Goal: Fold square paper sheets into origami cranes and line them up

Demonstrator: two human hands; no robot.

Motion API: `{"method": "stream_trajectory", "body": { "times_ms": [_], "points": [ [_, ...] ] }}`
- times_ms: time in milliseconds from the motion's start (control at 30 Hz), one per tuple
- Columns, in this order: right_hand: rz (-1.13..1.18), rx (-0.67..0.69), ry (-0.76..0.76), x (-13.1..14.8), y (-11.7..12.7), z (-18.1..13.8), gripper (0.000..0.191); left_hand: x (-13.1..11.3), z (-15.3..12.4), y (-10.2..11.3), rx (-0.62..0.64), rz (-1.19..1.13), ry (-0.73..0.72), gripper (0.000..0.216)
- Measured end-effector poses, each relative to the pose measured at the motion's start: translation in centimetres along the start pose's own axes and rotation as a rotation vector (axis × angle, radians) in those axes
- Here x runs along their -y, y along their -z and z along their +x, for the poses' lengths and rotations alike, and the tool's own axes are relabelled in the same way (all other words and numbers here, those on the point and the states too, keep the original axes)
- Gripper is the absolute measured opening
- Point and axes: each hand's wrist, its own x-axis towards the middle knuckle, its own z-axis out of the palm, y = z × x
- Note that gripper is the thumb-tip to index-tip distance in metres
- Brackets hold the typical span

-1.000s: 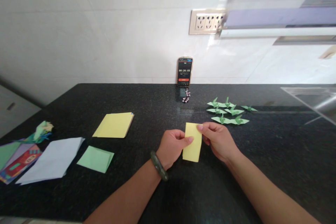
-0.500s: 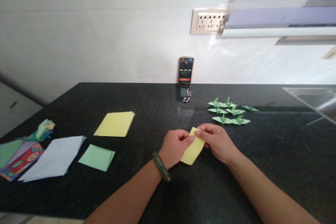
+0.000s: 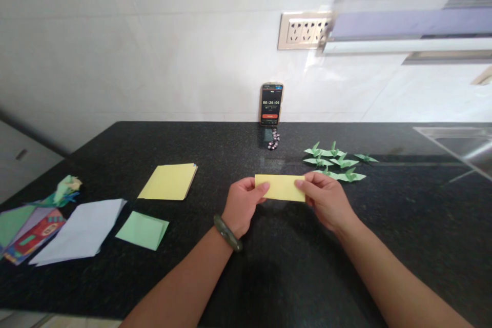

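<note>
A folded strip of yellow paper [image 3: 283, 188] is stretched level between my two hands, above the black countertop [image 3: 238, 159]. My left hand [image 3: 244, 202], with a dark green bangle at the wrist, pinches its left end, thumb on top and fingers behind. At the other end, my right hand [image 3: 322, 197] pinches the strip the same way. Just beyond my right hand sit several folded green paper cranes [image 3: 345, 162], the nearest partly hidden by it.
Left of my hands lie a yellow paper stack [image 3: 169, 182], a folded green paper [image 3: 143, 230], white sheets [image 3: 82, 228] and a colourful packet [image 3: 34, 236]. A phone [image 3: 271, 104] showing a timer leans on the wall. A sink edge [image 3: 449, 146] is at right.
The yellow paper has turned from a steep slant to a level strip. My hands have moved apart, the left one leftward and up, and now grip its opposite ends.
</note>
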Motion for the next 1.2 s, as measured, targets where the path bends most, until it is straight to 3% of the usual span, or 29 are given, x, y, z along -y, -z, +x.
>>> {"method": "stream_trajectory", "body": {
  "times_ms": [133,200,333,433,633,800,1033,1200],
  "points": [
    [-0.180,0.351,-0.066,0.3,-0.3,-0.8,0.025,-0.1,0.4,0.2,-0.015,-0.135,-0.047,0.021],
    [-0.199,0.418,-0.094,0.3,-0.6,-1.2,0.025,-0.1,0.3,0.1,-0.009,-0.222,-0.065,0.022],
    [-0.099,0.291,-0.078,0.0,-1.2,-1.3,0.027,0.0,-0.2,-0.4,0.090,-0.403,-0.012,0.041],
    [-0.027,0.274,-0.098,-0.4,-1.1,-1.0,0.027,0.3,-0.5,-0.7,0.176,-0.362,0.061,0.034],
    [-0.083,0.285,-0.103,-0.6,-0.9,-0.9,0.027,0.3,-0.7,-0.6,0.098,-0.115,-0.012,0.025],
    [-0.181,0.330,-0.037,-0.3,-1.1,-1.2,0.026,0.2,-0.9,-0.7,0.118,0.007,-0.039,0.024],
    [-0.240,0.402,-0.046,-0.9,-0.5,-1.0,0.030,0.5,-0.6,-0.2,0.035,0.010,-0.083,0.028],
    [-0.257,0.411,-0.047,-1.0,-0.4,-0.8,0.031,0.6,-0.4,-0.2,0.045,-0.148,-0.070,0.027]
  ]
}}
